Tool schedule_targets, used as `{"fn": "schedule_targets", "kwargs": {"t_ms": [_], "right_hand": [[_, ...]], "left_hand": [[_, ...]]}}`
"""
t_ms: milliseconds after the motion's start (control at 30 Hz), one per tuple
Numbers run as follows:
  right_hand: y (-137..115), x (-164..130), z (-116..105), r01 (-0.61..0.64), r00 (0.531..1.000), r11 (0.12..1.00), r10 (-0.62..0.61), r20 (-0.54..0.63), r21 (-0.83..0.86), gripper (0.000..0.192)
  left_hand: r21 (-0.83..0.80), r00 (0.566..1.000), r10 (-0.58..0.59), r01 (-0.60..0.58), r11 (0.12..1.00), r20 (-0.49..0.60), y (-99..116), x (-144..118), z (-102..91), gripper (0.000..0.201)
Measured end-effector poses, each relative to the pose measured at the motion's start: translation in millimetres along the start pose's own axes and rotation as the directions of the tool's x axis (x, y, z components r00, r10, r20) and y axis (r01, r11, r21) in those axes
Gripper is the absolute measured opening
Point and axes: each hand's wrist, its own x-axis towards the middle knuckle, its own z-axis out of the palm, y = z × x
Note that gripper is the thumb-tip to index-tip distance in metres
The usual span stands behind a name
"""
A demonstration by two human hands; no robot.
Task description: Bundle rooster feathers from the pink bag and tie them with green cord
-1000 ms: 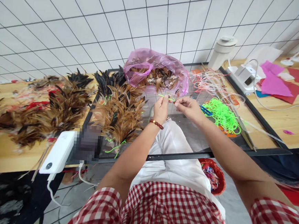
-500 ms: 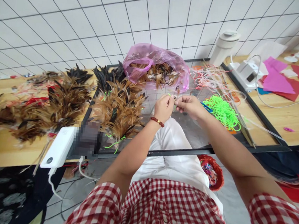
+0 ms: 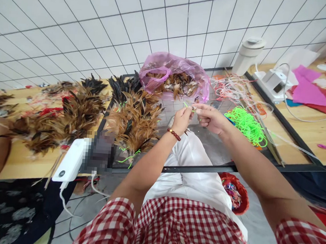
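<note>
A short neon-green cord (image 3: 187,106) sits pinched between the two hands, held up over the glass-topped table (image 3: 206,148) just in front of the pink plastic bag (image 3: 175,72). The left hand (image 3: 181,119) has its fingertips closed on the cord from below, a red bead bracelet (image 3: 174,134) on its wrist. The right hand (image 3: 212,118) meets it from the other side, fingers curled in and thumb pressed to forefinger at the same spot; whether a feather is caught in that pinch too is too small to tell. The two hands touch at the fingertips.

The pink bag, open toward the person, is stuffed with brown feathers. Just left of the hands lies a heap of brown and black feather bundles (image 3: 135,116), some tied with green cord, and further left a second heap (image 3: 67,118) spreads over the wooden table (image 3: 21,159). Right of the hands is a tangle of neon-green cords (image 3: 246,124), with pale pink cords (image 3: 230,88) behind it. A white power bank (image 3: 71,160) rests at the near table edge, its cable hanging down. Far right stand a white jug (image 3: 247,55) and sheets of pink and red felt (image 3: 312,92). A red basket (image 3: 236,191) sits on the floor below the table
</note>
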Motion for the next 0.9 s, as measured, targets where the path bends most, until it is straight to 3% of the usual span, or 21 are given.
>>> {"fn": "schedule_targets", "kwargs": {"t_ms": [67, 133, 233, 333, 367, 433, 500, 567, 633, 700, 800, 900], "right_hand": [[1, 0, 2, 0.082, 0.995, 0.995, -0.084, -0.056, -0.051, 0.048], [3, 1, 3, 0.171, 0.974, 0.979, -0.185, -0.131, -0.11, 0.047], [7, 1, 2, 0.348, 0.881, 0.887, -0.421, -0.217, -0.305, 0.04], [11, -1, -1, 0.478, 0.728, 0.625, -0.675, -0.12, -0.617, 0.026], [13, -2, -2, 0.492, 0.685, 0.519, -0.727, -0.058, -0.698, 0.022], [17, -3, -3, 0.495, 0.614, 0.334, -0.788, 0.051, -0.802, 0.021], [21, -2, -4, 0.477, 0.556, 0.192, -0.821, 0.126, -0.858, 0.022], [24, -1, -6, 0.448, 0.509, 0.081, -0.842, 0.18, -0.89, 0.024], [26, 0, -7, 0.413, 0.481, -0.015, -0.846, 0.232, -0.911, 0.026], [27, 0, -8, 0.393, 0.465, -0.088, -0.84, 0.28, -0.915, 0.027], [27, 0, -10, 0.397, 0.475, -0.145, -0.812, 0.338, -0.906, 0.026], [28, 2, -14, 0.473, 0.505, -0.198, -0.737, 0.448, -0.859, 0.025]], "left_hand": [[-0.064, 0.998, -0.045, 0.049, 0.997, 0.054, 3, -2, 3.1, 0.044], [-0.038, 0.997, -0.022, 0.025, 0.999, 0.073, 5, -4, 4.8, 0.044], [0.19, 0.975, 0.223, -0.218, 0.957, -0.007, 4, -6, 2.5, 0.044], [0.503, 0.834, 0.548, -0.444, 0.742, -0.072, 4, -5, -3.7, 0.033], [0.555, 0.794, 0.603, -0.467, 0.688, -0.08, 4, -4, -5.5, 0.027], [0.543, 0.765, 0.634, -0.486, 0.685, -0.115, 6, -3, -7.2, 0.019], [0.388, 0.79, 0.588, -0.494, 0.778, -0.173, 8, -2, -5.8, 0.014], [0.143, 0.862, 0.453, -0.431, 0.891, -0.228, 11, -3, -2.2, 0.01], [-0.1, 0.943, 0.246, -0.273, 0.957, -0.222, 16, -4, 1.3, 0.009], [-0.277, 0.988, 0.049, -0.088, 0.957, -0.148, 22, -7, 2.9, 0.011], [-0.421, 0.99, -0.137, 0.115, 0.9, -0.022, 30, -9, 0.4, 0.018], [-0.46, 0.956, -0.281, 0.285, 0.841, 0.08, 34, -8, -5.5, 0.022]]}}
